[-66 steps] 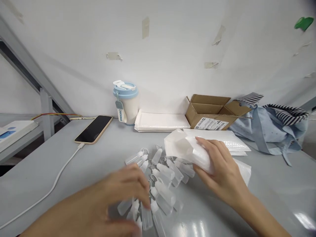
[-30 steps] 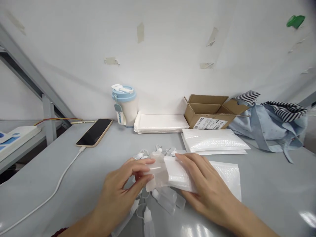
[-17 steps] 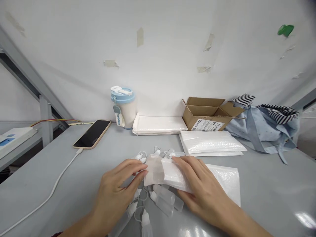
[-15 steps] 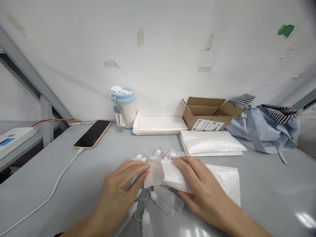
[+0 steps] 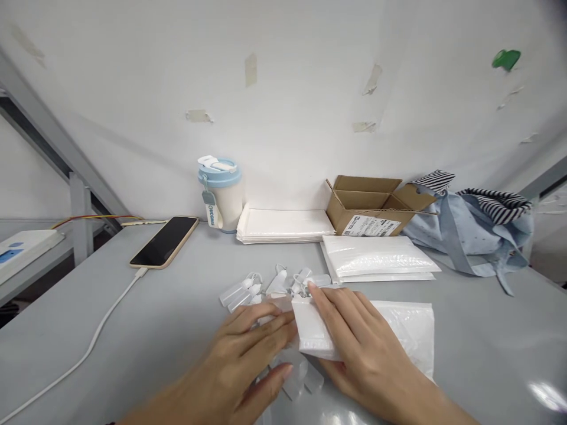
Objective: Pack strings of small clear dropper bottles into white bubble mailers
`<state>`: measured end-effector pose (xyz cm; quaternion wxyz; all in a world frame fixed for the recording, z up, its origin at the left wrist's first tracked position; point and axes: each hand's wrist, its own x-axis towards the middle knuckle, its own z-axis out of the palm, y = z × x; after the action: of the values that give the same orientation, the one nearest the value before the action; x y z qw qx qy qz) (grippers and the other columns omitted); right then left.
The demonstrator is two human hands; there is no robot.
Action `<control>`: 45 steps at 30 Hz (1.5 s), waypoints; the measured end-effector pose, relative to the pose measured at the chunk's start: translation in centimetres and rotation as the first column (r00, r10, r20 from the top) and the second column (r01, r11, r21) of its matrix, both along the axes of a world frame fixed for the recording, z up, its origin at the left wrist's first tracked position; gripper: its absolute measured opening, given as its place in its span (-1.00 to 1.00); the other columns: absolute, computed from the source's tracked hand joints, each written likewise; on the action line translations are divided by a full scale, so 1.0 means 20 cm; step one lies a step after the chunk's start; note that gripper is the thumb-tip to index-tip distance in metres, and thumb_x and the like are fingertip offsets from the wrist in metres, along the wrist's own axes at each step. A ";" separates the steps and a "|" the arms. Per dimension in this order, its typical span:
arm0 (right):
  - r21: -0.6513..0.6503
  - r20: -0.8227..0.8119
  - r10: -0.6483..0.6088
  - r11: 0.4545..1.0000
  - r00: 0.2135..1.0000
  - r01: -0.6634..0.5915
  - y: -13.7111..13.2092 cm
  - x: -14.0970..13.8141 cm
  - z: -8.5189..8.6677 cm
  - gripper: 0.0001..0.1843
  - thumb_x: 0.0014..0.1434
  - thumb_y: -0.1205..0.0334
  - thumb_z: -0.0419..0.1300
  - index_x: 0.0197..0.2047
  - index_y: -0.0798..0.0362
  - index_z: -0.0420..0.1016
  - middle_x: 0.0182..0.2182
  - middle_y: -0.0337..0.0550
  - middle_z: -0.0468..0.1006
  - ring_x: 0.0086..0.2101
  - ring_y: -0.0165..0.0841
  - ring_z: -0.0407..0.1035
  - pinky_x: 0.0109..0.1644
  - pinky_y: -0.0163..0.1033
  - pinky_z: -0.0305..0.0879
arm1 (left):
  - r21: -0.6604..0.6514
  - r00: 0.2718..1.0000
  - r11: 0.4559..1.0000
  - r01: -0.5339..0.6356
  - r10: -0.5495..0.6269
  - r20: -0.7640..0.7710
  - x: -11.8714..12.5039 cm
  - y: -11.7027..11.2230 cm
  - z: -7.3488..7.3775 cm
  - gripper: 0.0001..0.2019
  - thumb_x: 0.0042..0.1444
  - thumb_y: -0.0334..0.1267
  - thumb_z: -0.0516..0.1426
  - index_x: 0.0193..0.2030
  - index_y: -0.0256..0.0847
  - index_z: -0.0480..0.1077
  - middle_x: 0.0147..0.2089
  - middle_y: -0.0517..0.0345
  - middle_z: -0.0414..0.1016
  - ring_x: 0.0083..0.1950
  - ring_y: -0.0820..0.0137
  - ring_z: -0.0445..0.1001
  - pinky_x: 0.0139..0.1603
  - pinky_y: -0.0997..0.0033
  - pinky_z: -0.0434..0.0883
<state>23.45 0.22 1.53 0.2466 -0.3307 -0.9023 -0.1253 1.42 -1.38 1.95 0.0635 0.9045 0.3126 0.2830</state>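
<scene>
Currently, the right hand (image 5: 358, 339) is closed around a white padded envelope (image 5: 306, 330), thumb underneath and fingers across the top, with its mouth turned toward the left hand (image 5: 254, 354). Fingers of that left hand reach the open end, the thumb held apart below them; whether it pinches anything, I cannot tell. Small clear bottles (image 5: 233, 293) lie under and behind the hands on the grey desk (image 5: 177, 319), some partly hidden. Two more envelopes (image 5: 378, 257) rest just in front of an open cardboard box (image 5: 367, 211), which sits between a pale stack (image 5: 287, 224) and a blue bag (image 5: 469, 236). Left of the stack stands a lidded cup (image 5: 229, 206), near a phone (image 5: 165, 243) plugged into a white cable (image 5: 101, 330).
</scene>
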 end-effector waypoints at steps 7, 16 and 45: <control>-0.039 0.112 -0.023 0.999 0.993 0.028 0.00 -0.01 0.01 -0.36 0.05 0.39 0.02 0.20 0.49 0.12 -0.16 0.25 0.41 -0.20 -0.06 0.25 -0.22 0.03 0.35 | 0.032 0.998 0.999 0.020 -0.022 0.064 0.03 0.00 -0.06 -0.77 0.20 -0.52 0.02 -0.07 -0.25 0.38 -0.02 -0.01 0.56 -0.04 0.34 0.47 0.06 0.33 0.38; -0.087 0.098 0.010 0.996 0.995 -0.002 -0.01 -0.01 0.02 -0.40 0.18 0.24 -0.02 0.20 0.49 0.10 -0.17 0.25 0.39 -0.20 -0.08 0.20 -0.21 0.04 0.31 | -0.060 0.998 0.997 0.054 -0.055 -0.019 0.04 -0.04 -0.03 -0.72 0.23 -0.34 0.06 0.08 -0.21 0.31 0.14 -0.04 0.46 0.20 0.27 0.36 0.16 0.32 0.37; -0.012 0.049 0.081 0.997 0.996 -0.080 -0.04 -0.03 0.02 -0.44 0.09 0.42 -0.01 0.18 0.41 0.18 0.00 0.27 0.43 0.01 0.00 0.28 0.01 0.12 0.26 | -0.255 0.953 0.960 0.116 -0.035 0.301 0.09 0.00 -0.02 -0.71 0.18 -0.56 -0.06 -0.21 -0.20 0.42 -0.32 0.13 0.56 -0.28 0.40 0.48 -0.19 0.44 0.48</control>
<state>22.79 -0.54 1.86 0.2275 -0.2923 -0.9213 -0.1188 3.22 -1.41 1.47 0.2425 0.8467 0.2999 0.3664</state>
